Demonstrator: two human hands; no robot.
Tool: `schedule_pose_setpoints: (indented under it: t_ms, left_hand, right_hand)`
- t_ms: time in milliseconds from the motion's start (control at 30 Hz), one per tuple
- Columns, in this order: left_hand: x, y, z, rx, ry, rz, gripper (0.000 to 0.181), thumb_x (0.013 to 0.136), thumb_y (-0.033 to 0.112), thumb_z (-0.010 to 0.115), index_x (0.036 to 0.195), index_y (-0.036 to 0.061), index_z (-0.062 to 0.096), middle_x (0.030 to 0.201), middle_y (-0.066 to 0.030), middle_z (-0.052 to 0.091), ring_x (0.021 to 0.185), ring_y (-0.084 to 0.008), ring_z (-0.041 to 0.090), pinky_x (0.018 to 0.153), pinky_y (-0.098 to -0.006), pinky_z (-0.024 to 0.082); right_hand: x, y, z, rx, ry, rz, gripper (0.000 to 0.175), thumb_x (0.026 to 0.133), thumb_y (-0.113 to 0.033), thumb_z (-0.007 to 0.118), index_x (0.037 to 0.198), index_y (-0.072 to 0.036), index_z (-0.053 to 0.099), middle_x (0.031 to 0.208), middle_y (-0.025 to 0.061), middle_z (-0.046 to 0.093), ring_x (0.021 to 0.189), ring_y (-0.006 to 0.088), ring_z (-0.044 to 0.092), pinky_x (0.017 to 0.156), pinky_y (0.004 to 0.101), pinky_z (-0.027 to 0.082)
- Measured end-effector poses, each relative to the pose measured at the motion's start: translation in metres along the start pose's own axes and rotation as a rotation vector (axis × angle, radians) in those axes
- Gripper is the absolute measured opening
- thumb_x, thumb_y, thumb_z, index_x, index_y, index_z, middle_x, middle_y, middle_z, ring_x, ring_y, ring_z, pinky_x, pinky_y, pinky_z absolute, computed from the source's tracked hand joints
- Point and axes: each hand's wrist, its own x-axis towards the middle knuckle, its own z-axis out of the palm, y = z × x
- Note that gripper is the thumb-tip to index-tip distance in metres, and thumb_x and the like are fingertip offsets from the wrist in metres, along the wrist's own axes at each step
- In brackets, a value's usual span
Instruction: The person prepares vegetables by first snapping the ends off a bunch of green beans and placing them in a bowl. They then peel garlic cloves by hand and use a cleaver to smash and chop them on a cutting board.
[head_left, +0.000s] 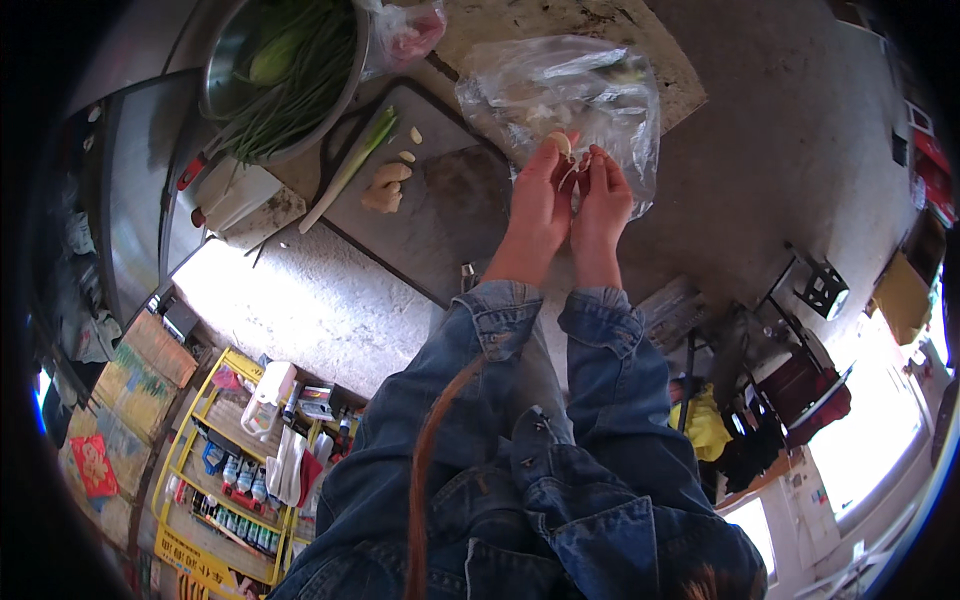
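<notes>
A pale garlic clove (559, 142) sits between the thumb and fingers of my left hand (536, 202). Right beside it, the fingertips of my right hand (602, 196) pinch thin strips of garlic skin (568, 178). Both hands are raised over the near part of a clear plastic bag (615, 90); what lies inside the bag is hard to make out. To the left is a dark-edged cutting board (360, 229). On it rest a leek or large scallion (349, 171), a knob of ginger (386, 187) and two peeled garlic cloves (415, 135).
A steel bowl (362, 67) of long green vegetables (300, 97) stands at upper left, near a red-and-black handle (193, 172). A small bag with pinkish contents (412, 34) lies beside it. Below left is a yellow rack (169, 480) of bottles. A folding chair (799, 375) stands right.
</notes>
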Motion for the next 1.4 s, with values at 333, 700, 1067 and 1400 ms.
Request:
schedule_pose_setpoints:
  t_ms: [333, 700, 1067, 1400]
  left_hand:
    - [0.007, 0.006, -0.003, 0.067, -0.103, 0.103, 0.035, 0.093, 0.009, 0.057, 0.128, 0.0026, 0.053, 0.116, -0.0061, 0.059, 0.101, -0.014, 0.057, 0.089, -0.027, 0.047]
    - [0.001, 0.004, 0.01, 0.194, -0.081, 0.16, 0.032, 0.092, 0.008, 0.06, 0.122, -0.0039, 0.057, 0.114, -0.009, 0.062, 0.103, -0.0159, 0.059, 0.094, -0.0275, 0.046]
    - [-0.007, 0.028, 0.014, 0.606, -0.251, 0.118, 0.029, 0.093, 0.01, 0.058, 0.119, -0.0002, 0.059, 0.113, -0.0077, 0.063, 0.102, -0.0163, 0.061, 0.085, -0.0287, 0.052]
    - [-0.009, 0.028, 0.013, 1.249, -0.174, 0.716, 0.026, 0.083, -0.003, 0.063, 0.109, 0.0026, 0.066, 0.108, -0.0122, 0.065, 0.089, -0.0176, 0.067, 0.079, -0.0281, 0.055]
  right_hand:
    - [-0.003, -0.02, 0.01, -0.14, -0.208, -0.079, 0.014, 0.086, -0.005, 0.066, 0.098, 0.002, 0.066, 0.089, 0.005, 0.067, 0.078, 0.0081, 0.061, 0.07, 0.0208, 0.049]
    - [0.0, -0.031, 0.011, -0.297, -0.127, -0.207, 0.012, 0.082, 0.001, 0.064, 0.093, 0.002, 0.065, 0.081, 0.0032, 0.066, 0.074, 0.0075, 0.061, 0.067, 0.0209, 0.049]
    - [0.002, -0.033, 0.001, -0.499, -0.142, -0.464, 0.012, 0.085, 0.0, 0.062, 0.097, 0.0, 0.064, 0.086, 0.0061, 0.067, 0.08, 0.0116, 0.063, 0.074, 0.0241, 0.05]
    - [0.004, -0.051, -0.003, -0.464, -0.332, -0.38, 0.012, 0.084, -0.002, 0.066, 0.095, 0.002, 0.068, 0.089, 0.0078, 0.068, 0.08, 0.0115, 0.065, 0.072, 0.0221, 0.052]
